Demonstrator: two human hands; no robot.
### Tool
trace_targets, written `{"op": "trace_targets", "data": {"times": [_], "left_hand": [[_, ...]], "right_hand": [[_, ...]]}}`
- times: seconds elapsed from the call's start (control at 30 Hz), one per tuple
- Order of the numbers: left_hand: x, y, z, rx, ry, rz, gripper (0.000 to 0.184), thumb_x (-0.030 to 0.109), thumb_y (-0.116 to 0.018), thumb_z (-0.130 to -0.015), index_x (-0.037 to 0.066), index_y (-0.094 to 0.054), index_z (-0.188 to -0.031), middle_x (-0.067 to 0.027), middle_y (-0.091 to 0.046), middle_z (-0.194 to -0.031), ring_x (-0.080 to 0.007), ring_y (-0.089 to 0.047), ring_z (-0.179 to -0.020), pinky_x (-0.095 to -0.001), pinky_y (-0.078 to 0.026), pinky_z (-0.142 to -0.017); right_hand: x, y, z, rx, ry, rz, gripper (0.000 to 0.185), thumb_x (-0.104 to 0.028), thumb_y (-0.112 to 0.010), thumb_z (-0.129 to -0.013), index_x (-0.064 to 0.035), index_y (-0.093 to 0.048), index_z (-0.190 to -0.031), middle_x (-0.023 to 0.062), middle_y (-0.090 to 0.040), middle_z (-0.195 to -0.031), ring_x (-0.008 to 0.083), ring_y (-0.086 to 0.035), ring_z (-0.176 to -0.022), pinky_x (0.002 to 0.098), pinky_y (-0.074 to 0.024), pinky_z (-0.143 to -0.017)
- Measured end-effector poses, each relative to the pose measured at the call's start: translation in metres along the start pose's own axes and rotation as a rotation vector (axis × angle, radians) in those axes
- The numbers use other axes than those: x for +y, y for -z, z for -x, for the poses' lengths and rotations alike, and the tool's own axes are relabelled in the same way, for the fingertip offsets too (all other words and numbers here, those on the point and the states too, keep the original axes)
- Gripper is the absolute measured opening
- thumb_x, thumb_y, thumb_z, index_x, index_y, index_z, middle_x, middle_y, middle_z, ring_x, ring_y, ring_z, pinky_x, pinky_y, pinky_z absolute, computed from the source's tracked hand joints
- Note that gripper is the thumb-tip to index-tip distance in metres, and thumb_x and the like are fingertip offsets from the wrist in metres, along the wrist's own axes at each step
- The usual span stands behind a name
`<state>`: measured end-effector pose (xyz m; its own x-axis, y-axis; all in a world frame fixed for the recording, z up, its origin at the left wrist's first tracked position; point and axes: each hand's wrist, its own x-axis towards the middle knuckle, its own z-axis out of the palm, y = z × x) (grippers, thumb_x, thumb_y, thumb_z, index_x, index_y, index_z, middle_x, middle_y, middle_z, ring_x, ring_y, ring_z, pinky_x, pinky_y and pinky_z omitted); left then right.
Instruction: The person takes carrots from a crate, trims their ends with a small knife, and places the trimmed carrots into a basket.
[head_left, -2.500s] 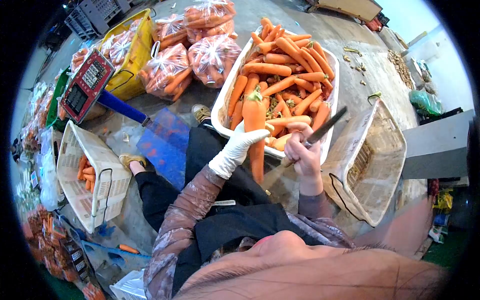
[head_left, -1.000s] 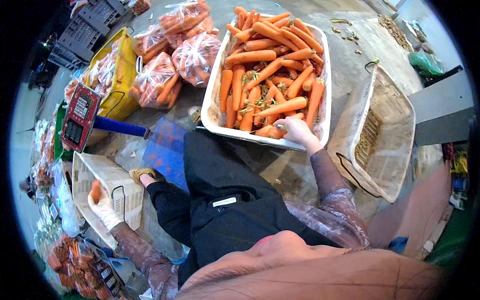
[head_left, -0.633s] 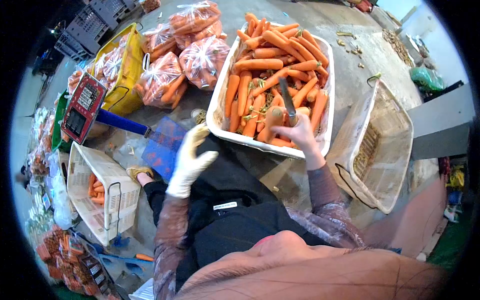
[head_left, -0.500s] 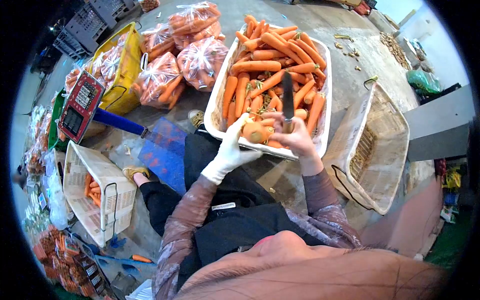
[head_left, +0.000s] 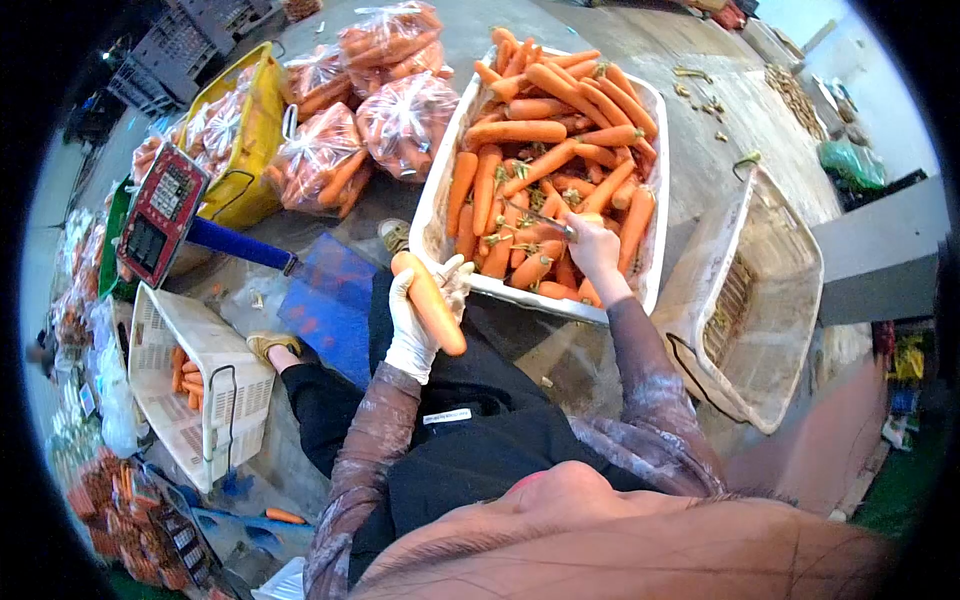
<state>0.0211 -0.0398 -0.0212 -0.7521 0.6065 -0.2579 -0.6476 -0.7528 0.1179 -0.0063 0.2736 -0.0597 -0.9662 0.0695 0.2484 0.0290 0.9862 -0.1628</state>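
My left hand (head_left: 408, 338), in a white glove, is closed around a carrot (head_left: 430, 305) in front of the near left corner of a white crate (head_left: 436, 200). Loose carrots (head_left: 545, 132) are heaped in that crate, some with bits of green stem at their ends. Bare and over the near part of the heap, my right hand (head_left: 594, 250) is wrapped round the handle of a knife (head_left: 548, 220). Its blade points up and left, close above the carrots; whether it touches them I cannot tell.
To the left, a scale with a red display (head_left: 162, 212) and blue platform (head_left: 335, 300) stands beside clear bags of carrots (head_left: 405, 120) and a yellow crate (head_left: 240, 160). One white crate (head_left: 165, 400) holds a few carrots; another (head_left: 755, 330) stands right. A pillar (head_left: 880, 250) is further right.
My left hand has drawn back toward me and left, with the carrot now lengthwise across it. My right hand has stayed over the crate, and the knife has swung from upright to pointing up-left.
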Motion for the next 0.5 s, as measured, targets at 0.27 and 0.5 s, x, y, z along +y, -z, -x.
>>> {"op": "trace_targets", "data": {"times": [0.27,0.5], "left_hand": [[-0.026,-0.031,0.003,-0.161,0.166,0.026,0.088,0.058,-0.054,-0.073,0.001,-0.036,-0.137,-0.0256,-0.044,-0.132,-0.0385,-0.045,-0.121,-0.0511,-0.028,-0.108],[-0.034,-0.032,0.020,-0.127,0.167,-0.469,0.099,0.052,-0.067,-0.058,-0.006,-0.037,-0.132,-0.0252,-0.054,-0.117,-0.0347,-0.057,-0.106,-0.0433,-0.046,-0.095]], "right_hand": [[-0.093,0.100,0.040,0.012,0.426,-0.700,0.049,-0.009,-0.069,-0.069,-0.0205,-0.063,-0.116,0.0071,-0.064,-0.068,0.0228,-0.062,-0.057,0.0330,-0.0500,-0.053],[-0.049,0.036,0.026,-0.052,-0.120,-0.788,0.016,-0.019,-0.072,-0.075,-0.0053,-0.067,-0.082,0.0119,-0.062,-0.063,0.0198,-0.062,-0.055,0.0324,-0.0473,-0.053]]}}
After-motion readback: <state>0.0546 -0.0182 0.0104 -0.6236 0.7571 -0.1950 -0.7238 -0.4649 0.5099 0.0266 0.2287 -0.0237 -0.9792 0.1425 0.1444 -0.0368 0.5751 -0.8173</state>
